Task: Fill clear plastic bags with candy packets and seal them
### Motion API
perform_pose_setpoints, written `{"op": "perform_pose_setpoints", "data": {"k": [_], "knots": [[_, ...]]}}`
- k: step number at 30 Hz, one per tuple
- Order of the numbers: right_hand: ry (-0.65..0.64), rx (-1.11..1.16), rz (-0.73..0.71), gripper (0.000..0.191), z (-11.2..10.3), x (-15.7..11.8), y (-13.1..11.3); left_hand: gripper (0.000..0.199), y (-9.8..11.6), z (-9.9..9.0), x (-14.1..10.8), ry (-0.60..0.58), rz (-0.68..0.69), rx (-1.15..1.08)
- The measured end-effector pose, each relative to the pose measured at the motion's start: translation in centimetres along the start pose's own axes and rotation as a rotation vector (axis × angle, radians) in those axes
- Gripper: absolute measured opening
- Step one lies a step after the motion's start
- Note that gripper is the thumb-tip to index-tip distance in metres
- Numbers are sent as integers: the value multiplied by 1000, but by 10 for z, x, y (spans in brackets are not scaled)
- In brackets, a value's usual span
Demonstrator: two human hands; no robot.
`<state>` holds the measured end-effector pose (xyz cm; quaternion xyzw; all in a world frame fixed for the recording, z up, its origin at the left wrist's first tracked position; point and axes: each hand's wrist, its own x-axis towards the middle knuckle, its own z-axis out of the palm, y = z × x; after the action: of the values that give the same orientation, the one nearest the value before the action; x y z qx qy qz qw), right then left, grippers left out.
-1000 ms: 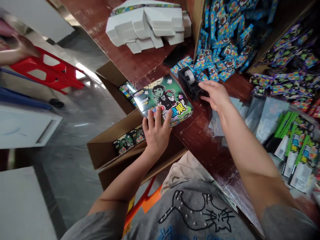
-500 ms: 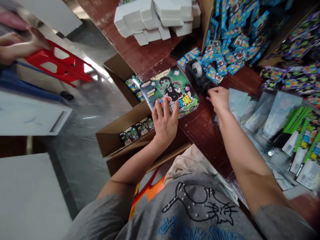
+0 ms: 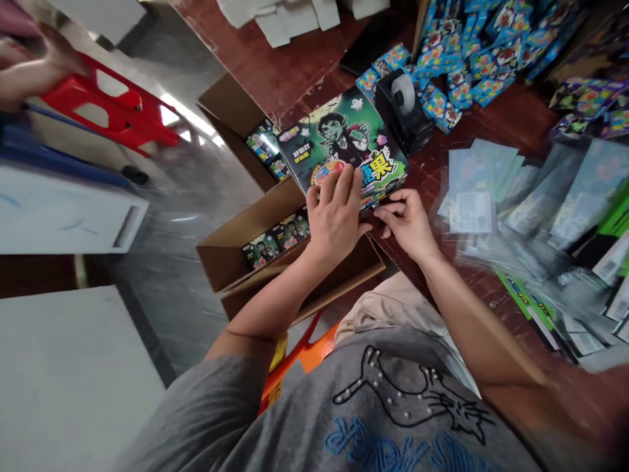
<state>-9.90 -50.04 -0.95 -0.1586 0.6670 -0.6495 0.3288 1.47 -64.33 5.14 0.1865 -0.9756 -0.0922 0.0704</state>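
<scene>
A green and black candy box [image 3: 339,134] with a cartoon vampire on its lid lies at the table's edge. My left hand [image 3: 335,213] rests on its near part, fingers stretched over the lid. At the box's near right edge, my right hand [image 3: 405,223] pinches a small shiny piece of clear tape [image 3: 376,206] between thumb and fingers. The tape touches or nearly touches the box side. A black tape dispenser [image 3: 405,115] with a pale roll stands against the box's right side.
Below the table edge stand open cartons [image 3: 221,262] holding similar boxes. Blue candy packets [image 3: 457,65] heap up behind the dispenser. Clear plastic bags [image 3: 531,203] spread at right. White boxes [image 3: 289,19] are stacked at the back. Another person's hand [image 3: 44,65] is on a red stool [image 3: 113,98].
My right hand has moved from the tape dispenser to the box's near edge, with the tape in its fingers. My left hand has stayed on the lid. The view has shifted.
</scene>
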Motion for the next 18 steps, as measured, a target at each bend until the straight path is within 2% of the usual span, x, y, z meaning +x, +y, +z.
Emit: {"op": "perform_pose_setpoints", "data": {"k": [4, 8, 10, 12, 15, 18], "knots": [[4, -25, 9, 51, 6, 18, 6, 85, 1, 2, 8, 35, -35, -42], [35, -97, 12, 47, 10, 22, 7, 71, 8, 5, 14, 53, -84, -79], [70, -199, 18, 43, 12, 23, 6, 66, 11, 5, 15, 67, -82, -79], [142, -410, 13, 43, 12, 24, 3, 62, 15, 4, 16, 76, -83, -61], [307, -775, 9, 64, 6, 26, 0, 58, 17, -3, 15, 60, -78, -18], [414, -924, -3, 99, -4, 29, 3, 56, 6, -7, 13, 60, -73, -20]]}}
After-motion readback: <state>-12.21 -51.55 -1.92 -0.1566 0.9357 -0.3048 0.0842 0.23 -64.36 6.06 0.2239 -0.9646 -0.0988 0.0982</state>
